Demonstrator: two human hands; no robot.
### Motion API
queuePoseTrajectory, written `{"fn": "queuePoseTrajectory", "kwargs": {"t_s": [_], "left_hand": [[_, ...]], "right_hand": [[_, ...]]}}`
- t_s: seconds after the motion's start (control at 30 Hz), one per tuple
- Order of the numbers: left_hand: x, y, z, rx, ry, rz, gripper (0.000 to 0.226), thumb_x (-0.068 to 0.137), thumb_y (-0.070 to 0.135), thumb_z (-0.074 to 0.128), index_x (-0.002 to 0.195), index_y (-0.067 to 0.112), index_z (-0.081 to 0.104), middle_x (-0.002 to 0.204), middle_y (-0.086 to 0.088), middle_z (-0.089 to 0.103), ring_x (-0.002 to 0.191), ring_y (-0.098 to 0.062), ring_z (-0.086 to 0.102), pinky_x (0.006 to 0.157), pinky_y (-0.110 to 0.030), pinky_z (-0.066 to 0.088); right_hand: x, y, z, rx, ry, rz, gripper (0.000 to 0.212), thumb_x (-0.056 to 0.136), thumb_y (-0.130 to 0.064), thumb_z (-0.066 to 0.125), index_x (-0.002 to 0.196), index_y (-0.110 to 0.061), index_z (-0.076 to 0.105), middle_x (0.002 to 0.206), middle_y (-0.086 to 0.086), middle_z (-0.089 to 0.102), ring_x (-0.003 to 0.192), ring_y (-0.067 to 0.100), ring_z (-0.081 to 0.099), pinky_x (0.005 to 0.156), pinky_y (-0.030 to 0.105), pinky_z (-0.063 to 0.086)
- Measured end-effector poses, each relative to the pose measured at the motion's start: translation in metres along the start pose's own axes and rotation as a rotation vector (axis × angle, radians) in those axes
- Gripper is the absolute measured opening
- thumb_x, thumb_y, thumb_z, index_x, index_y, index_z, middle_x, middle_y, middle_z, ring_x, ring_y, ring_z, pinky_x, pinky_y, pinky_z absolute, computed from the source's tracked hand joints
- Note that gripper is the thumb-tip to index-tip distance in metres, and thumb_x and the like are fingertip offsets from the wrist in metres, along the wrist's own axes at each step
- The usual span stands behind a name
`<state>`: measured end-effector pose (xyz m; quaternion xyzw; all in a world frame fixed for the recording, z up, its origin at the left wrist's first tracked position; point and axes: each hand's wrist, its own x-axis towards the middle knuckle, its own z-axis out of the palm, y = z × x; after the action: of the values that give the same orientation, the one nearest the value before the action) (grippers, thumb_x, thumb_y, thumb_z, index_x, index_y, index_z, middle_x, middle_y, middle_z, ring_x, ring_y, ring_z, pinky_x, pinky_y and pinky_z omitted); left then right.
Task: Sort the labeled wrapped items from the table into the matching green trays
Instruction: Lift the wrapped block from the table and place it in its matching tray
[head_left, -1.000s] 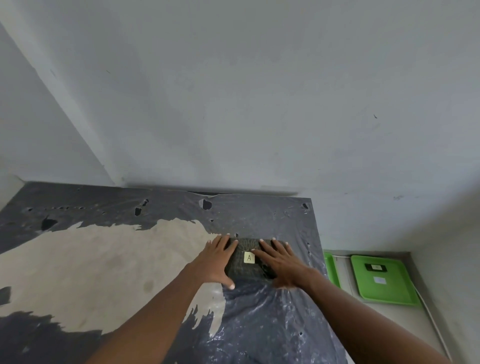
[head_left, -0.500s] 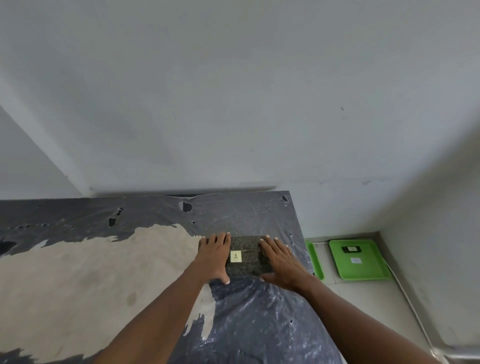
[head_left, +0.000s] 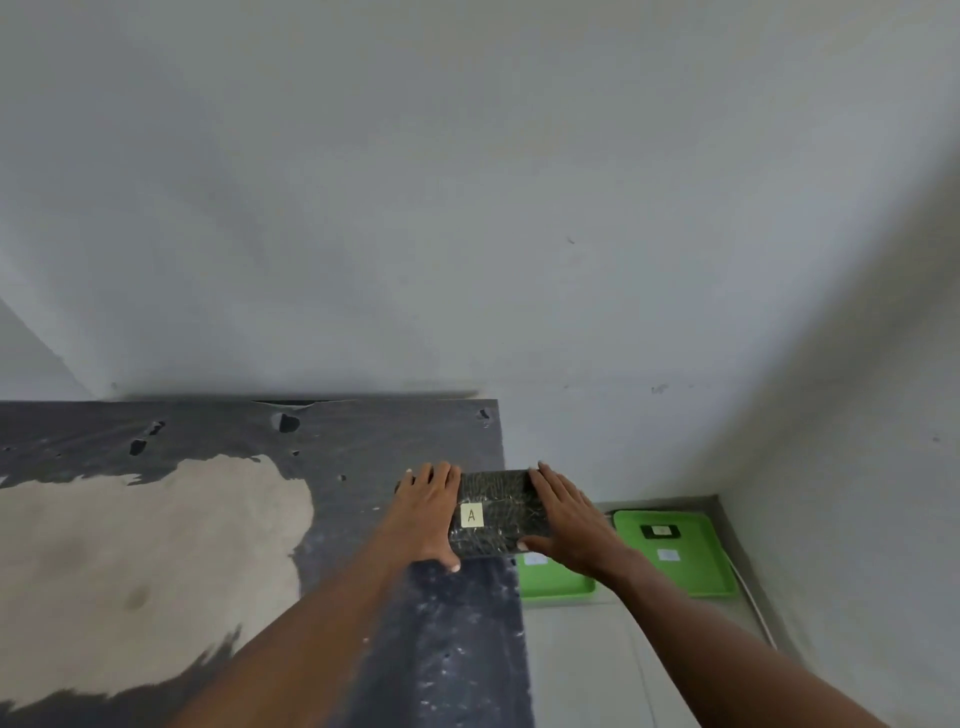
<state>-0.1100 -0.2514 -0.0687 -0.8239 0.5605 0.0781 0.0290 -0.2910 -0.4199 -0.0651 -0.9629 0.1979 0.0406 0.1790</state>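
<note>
The wrapped item (head_left: 498, 512) labelled A, half a second ago flat on the worktop (head_left: 156, 545), now overhangs its right edge, clamped between the left hand (head_left: 428, 512) and right hand (head_left: 569, 519). It looks bound for the green trays (head_left: 696, 566) on the floor below.

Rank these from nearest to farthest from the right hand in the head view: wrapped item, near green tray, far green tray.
1. wrapped item, held against the right hand.
2. near green tray, partly under that hand.
3. far green tray, rightward by the wall.
</note>
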Motion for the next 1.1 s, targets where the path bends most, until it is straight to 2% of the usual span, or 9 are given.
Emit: {"fn": "queuePoseTrajectory", "kwargs": {"t_s": [0.07, 0.17, 0.27, 0.43, 0.63, 0.97, 1.1], "left_hand": [[0.011, 0.043, -0.001, 0.002, 0.026, -0.029, 0.125, 0.040, 0.071, 0.077, 0.136, 0.007, 0.029, 0.126, -0.007, 0.040, 0.110, -0.026, 0.040, 0.104, -0.047, 0.038], [0.024, 0.105, -0.002, -0.001, 0.044, -0.043, 0.125, 0.037, 0.072, 0.076, 0.134, 0.007, 0.031, 0.121, -0.005, 0.041, 0.105, -0.023, 0.041, 0.100, -0.044, 0.040], [0.041, 0.158, -0.002, 0.010, 0.034, -0.052, 0.127, 0.037, 0.073, 0.077, 0.135, 0.007, 0.029, 0.122, -0.005, 0.040, 0.105, -0.023, 0.040, 0.099, -0.045, 0.041], [0.066, 0.215, -0.002, 0.037, 0.018, -0.064, 0.128, 0.040, 0.070, 0.077, 0.139, 0.008, 0.024, 0.127, -0.008, 0.038, 0.109, -0.028, 0.039, 0.103, -0.050, 0.035], [0.104, 0.236, 0.011, 0.038, -0.030, -0.085, 0.126, 0.048, 0.064, 0.081, 0.143, 0.009, 0.019, 0.133, -0.010, 0.034, 0.118, -0.033, 0.038, 0.112, -0.063, 0.022], [0.164, 0.229, 0.078, -0.020, -0.124, -0.153, 0.125, 0.055, 0.055, 0.085, 0.146, 0.008, 0.015, 0.146, -0.012, 0.028, 0.132, -0.033, 0.033, 0.114, -0.064, 0.021], [0.187, 0.233, 0.126, -0.008, -0.068, -0.181, 0.121, 0.055, 0.055, 0.084, 0.144, 0.006, 0.018, 0.141, -0.013, 0.031, 0.128, -0.034, 0.036, 0.113, -0.064, 0.022]], "right_hand": [[-0.023, 0.037, -0.011, 0.024, 0.016, 0.007, 0.108, 0.079, -0.055, 0.066, 0.151, -0.014, -0.004, 0.161, 0.010, 0.001, 0.146, 0.025, 0.008, 0.119, 0.042, 0.014], [-0.059, 0.090, -0.025, 0.051, -0.007, 0.023, 0.109, 0.080, -0.057, 0.065, 0.151, -0.014, -0.006, 0.161, 0.009, 0.001, 0.145, 0.026, 0.009, 0.118, 0.045, 0.019], [-0.088, 0.135, -0.037, 0.057, -0.004, 0.028, 0.108, 0.081, -0.057, 0.063, 0.150, -0.014, -0.006, 0.161, 0.009, 0.003, 0.145, 0.026, 0.010, 0.117, 0.048, 0.023], [-0.110, 0.189, -0.047, 0.075, 0.025, 0.045, 0.104, 0.083, -0.059, 0.059, 0.151, -0.013, -0.004, 0.161, 0.008, 0.007, 0.145, 0.024, 0.013, 0.115, 0.045, 0.027], [-0.096, 0.228, -0.039, 0.071, 0.015, 0.084, 0.105, 0.082, -0.058, 0.060, 0.150, -0.016, -0.008, 0.161, 0.008, 0.007, 0.145, 0.026, 0.016, 0.112, 0.045, 0.033], [-0.054, 0.277, 0.013, 0.065, -0.053, 0.110, 0.103, 0.086, -0.052, 0.059, 0.149, -0.015, -0.013, 0.160, 0.012, 0.006, 0.145, 0.028, 0.014, 0.106, 0.047, 0.038], [-0.037, 0.311, 0.059, 0.050, -0.089, 0.096, 0.109, 0.084, -0.051, 0.063, 0.148, -0.017, -0.018, 0.160, 0.013, 0.006, 0.144, 0.031, 0.018, 0.108, 0.047, 0.038]]}}
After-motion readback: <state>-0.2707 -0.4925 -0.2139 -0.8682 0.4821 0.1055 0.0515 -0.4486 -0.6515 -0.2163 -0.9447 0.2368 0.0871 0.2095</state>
